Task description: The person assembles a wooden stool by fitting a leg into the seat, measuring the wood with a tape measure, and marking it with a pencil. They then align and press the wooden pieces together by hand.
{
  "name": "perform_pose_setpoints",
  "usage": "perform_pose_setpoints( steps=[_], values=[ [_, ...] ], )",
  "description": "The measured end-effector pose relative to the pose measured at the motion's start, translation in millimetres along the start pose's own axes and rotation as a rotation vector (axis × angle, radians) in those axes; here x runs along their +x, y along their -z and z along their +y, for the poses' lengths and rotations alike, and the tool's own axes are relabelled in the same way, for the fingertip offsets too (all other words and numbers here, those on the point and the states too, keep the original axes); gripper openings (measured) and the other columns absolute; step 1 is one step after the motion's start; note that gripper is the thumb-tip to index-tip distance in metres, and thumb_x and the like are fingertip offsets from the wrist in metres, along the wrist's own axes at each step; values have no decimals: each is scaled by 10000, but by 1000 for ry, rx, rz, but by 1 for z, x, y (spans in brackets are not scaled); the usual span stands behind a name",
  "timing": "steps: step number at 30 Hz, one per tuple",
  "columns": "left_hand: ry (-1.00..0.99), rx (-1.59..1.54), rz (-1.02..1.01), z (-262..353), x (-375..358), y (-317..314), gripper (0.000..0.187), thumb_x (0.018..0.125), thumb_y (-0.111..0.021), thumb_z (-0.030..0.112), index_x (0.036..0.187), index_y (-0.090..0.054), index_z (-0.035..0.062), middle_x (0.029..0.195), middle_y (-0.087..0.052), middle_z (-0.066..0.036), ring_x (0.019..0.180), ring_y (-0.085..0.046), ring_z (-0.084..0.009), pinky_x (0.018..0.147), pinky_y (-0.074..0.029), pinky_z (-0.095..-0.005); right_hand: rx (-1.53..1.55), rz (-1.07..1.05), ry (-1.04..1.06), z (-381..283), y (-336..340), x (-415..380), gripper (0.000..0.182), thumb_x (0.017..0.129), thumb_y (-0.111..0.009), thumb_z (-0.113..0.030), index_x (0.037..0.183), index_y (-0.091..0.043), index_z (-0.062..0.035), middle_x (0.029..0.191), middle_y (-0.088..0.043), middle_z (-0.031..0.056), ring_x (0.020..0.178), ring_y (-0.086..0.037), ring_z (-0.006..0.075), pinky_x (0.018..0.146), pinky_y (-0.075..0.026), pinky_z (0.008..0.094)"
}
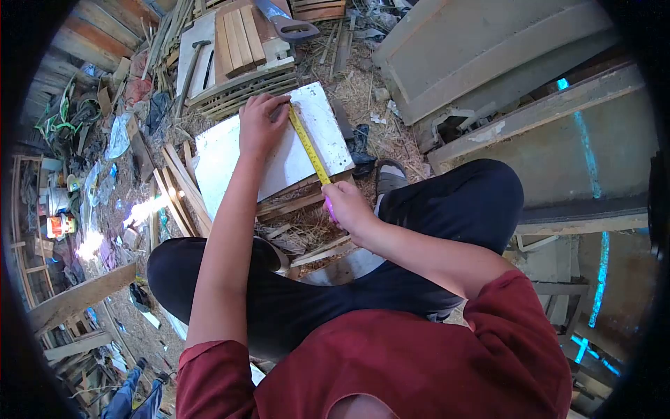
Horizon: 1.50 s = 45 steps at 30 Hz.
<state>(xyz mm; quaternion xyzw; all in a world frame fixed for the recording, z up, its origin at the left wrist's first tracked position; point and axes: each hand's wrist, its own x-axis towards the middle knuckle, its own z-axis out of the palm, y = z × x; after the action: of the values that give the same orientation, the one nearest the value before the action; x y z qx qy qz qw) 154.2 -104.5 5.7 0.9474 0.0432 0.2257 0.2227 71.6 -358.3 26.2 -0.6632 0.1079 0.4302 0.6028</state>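
A white board [223, 166] with dark specks lies in front of my knees, raised on wooden pieces. The yellow blade of a tape measure [307, 146] stretches across it from the far edge toward me. My left hand [262, 127] rests on the board with its fingers bent at the blade's far end, at the board's far edge. My right hand [350, 212] is closed around the pink case of the tape measure, just off the near edge. The fingers cover most of the case.
Beyond the board are stacked slats [241, 94], a hammer [192, 77], light wooden strips [239, 38] and a handsaw [289, 28]. Loose sticks [174, 199] lie at left. Large wooden panels [488, 56] lean at right. Straw and scraps cover the ground.
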Motion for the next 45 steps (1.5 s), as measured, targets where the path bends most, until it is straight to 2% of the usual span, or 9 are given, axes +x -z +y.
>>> perform_pose_setpoints(
  steps=[11, 16, 20, 24, 29, 32, 37, 39, 45],
  values=[
    [23, -44, 31, 6, -2, 7, 198, 908, -736, 229, 1084, -807, 172, 1002, -723, -30, 1055, -636, -273, 950, -453, -427, 96, -40, -36, 0, 5, 2, 299, 1054, -505, -364, 1062, -596, -79, 795, -611, 30, 564, -557, 121, 424, -387, 281],
    [125, -201, 171, 10, -5, 13, 360, 984, -672, 233, 1326, -678, 118, 1067, -755, -73, 1054, -649, -294, 955, -470, -435, 91, -44, -98, -14, 6, -3, 303, 1060, -476, -369, 1062, -606, -96, 769, -605, 5, 554, -552, 123, 412, -369, 288],
    [146, -360, 359, -9, -3, 6, 331, 1029, -617, 226, 1296, -666, 37, 1068, -742, -130, 984, -646, -340, 939, -491, -448, 99, -49, -72, -23, 3, 5, 291, 1052, -477, -344, 1037, -608, -84, 760, -609, 10, 535, -544, 131, 411, -369, 297],
    [130, -485, 518, -13, -6, 9, 293, 1072, -555, 235, 1246, -682, 38, 1057, -738, -115, 1005, -634, -308, 953, -476, -408, 82, -44, 45, -38, -10, 4, 285, 1037, -482, -317, 1042, -618, -67, 758, -616, 14, 539, -550, 128, 431, -372, 290],
    [157, -582, 549, -15, -8, 29, 334, 1114, -479, 253, 1136, -730, 34, 1035, -738, -102, 1013, -634, -281, 960, -462, -380, 30, -67, 206, -56, -32, -2, 285, 1027, -485, -296, 1053, -627, -49, 760, -627, 25, 545, -559, 118, 447, -376, 283],
    [171, -794, 480, -10, 0, 56, 467, 1138, -416, 294, 1032, -762, -1, 1015, -752, -119, 992, -659, -233, 949, -472, -366, 8, -110, 234, -62, -42, -1, 274, 1015, -486, -276, 1054, -624, -43, 754, -627, 30, 542, -555, 112, 452, -375, 273],
    [339, -860, 562, -4, 15, 126, 445, 1122, -437, 273, 1052, -741, -45, 1016, -749, -119, 961, -654, -198, 928, -481, -350, 74, -180, 196, -74, -66, -9, 231, 1002, -502, -250, 1020, -607, -45, 745, -585, 17, 542, -501, 103, 480, -374, 275],
    [413, -832, 474, -9, 15, 143, 473, 1112, -487, 396, 1127, -735, -7, 1005, -708, -56, 957, -612, -146, 913, -470, -298, 111, -203, 167, -79, -75, -14, 233, 997, -503, -245, 1012, -605, -37, 741, -581, 21, 547, -500, 102, 481, -377, 276],
    [741, -740, 154, 17, -43, 189, 511, 1032, -626, 510, 1148, -732, 23, 1024, -698, -37, 1042, -590, -153, 962, -438, -314, 28, -239, 218, -74, -87, -21, 287, 985, -499, -285, 1029, -635, -37, 748, -607, 23, 573, -529, 102, 518, -414, 266]
  ],
)
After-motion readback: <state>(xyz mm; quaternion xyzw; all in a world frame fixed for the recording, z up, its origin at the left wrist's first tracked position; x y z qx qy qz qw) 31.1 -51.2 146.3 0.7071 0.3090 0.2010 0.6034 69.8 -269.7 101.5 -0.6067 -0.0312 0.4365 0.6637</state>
